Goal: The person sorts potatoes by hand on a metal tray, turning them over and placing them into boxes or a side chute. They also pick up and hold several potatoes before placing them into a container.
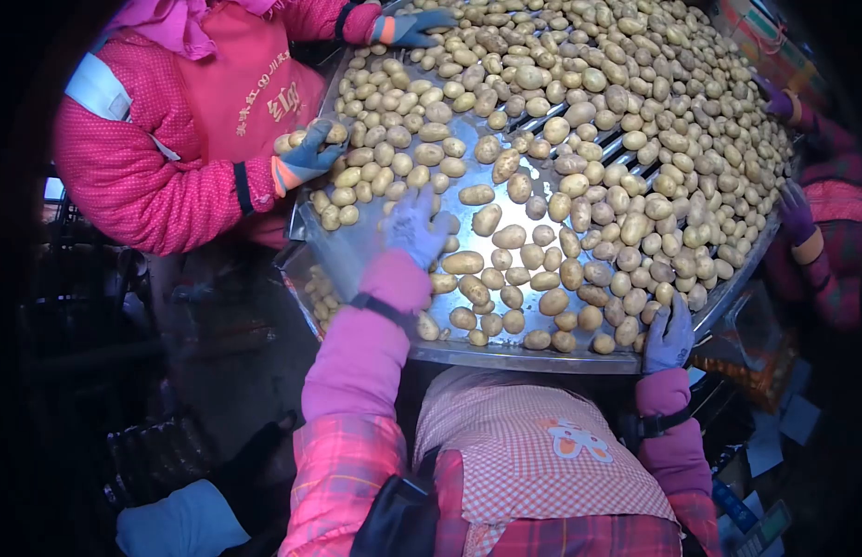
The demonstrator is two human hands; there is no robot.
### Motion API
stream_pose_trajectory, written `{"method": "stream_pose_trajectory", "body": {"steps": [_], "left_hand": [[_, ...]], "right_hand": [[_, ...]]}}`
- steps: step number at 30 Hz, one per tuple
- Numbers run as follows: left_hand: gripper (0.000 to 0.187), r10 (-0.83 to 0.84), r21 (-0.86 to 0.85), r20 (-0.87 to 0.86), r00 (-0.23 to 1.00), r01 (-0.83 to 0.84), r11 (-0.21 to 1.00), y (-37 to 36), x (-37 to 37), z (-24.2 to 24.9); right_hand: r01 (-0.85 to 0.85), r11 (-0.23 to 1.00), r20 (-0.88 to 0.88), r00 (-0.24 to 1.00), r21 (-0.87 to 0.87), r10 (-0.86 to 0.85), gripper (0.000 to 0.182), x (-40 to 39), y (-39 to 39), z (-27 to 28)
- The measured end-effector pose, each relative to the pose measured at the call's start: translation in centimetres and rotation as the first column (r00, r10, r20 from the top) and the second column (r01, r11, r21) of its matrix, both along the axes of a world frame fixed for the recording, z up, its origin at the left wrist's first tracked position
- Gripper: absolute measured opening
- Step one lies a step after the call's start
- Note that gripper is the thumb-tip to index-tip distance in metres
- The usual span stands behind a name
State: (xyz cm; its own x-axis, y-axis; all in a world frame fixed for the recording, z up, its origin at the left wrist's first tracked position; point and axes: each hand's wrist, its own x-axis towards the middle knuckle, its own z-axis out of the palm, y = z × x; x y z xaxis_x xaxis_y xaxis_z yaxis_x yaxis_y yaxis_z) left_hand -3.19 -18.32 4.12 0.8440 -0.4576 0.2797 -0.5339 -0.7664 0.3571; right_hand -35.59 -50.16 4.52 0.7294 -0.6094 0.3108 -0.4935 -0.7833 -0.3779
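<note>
My left hand (416, 228), in a lavender glove, is over the left part of the metal sorting table (364, 243). Its fingers are spread and slightly blurred, and they hold nothing that I can see. Loose potatoes (463, 263) lie just right of it, with more beyond the fingertips. My right hand (669, 336), gloved the same way, rests at the near right rim. Its fingers stretch toward the potatoes (627, 329) beside it; nothing shows in its grasp. The palm side is hidden.
Across the left corner, a person in a pink jacket (143, 176) has a gloved hand (310, 158) by several potatoes and another (417, 28) on the pile. Purple-gloved hands (797, 215) are at the right edge. A bin of potatoes (318, 295) sits below the left edge.
</note>
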Motion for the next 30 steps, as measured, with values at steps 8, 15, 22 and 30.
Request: {"method": "stream_pose_trajectory", "body": {"steps": [8, 15, 22, 30], "left_hand": [[0.059, 0.119, 0.277, -0.554, 0.824, 0.047, 0.960, -1.8, 3.8, 1.6], [0.063, 0.095, 0.129, -0.349, 0.932, -0.053, 0.990, -1.6, 5.6, 2.9], [0.068, 0.042, 0.482, -0.251, 0.967, 0.087, 0.872, -5.5, 13.0, 0.4], [0.064, 0.188, 0.343, -0.351, 0.917, -0.061, 0.937, -4.5, 10.9, 0.3]], "right_hand": [[0.002, 1.000, 0.008, 1.000, 0.028, -0.002, 0.038, 0.7, 0.5, 1.5], [0.024, 0.998, -0.007, 1.000, 0.062, -0.024, 0.039, 0.6, 0.5, 1.5], [0.011, 1.000, 0.007, 1.000, 0.014, -0.011, 0.038, 0.5, -0.1, 1.2], [0.039, 0.999, 0.018, 0.999, 0.023, -0.039, 0.038, 0.7, 0.3, 1.6]]}}
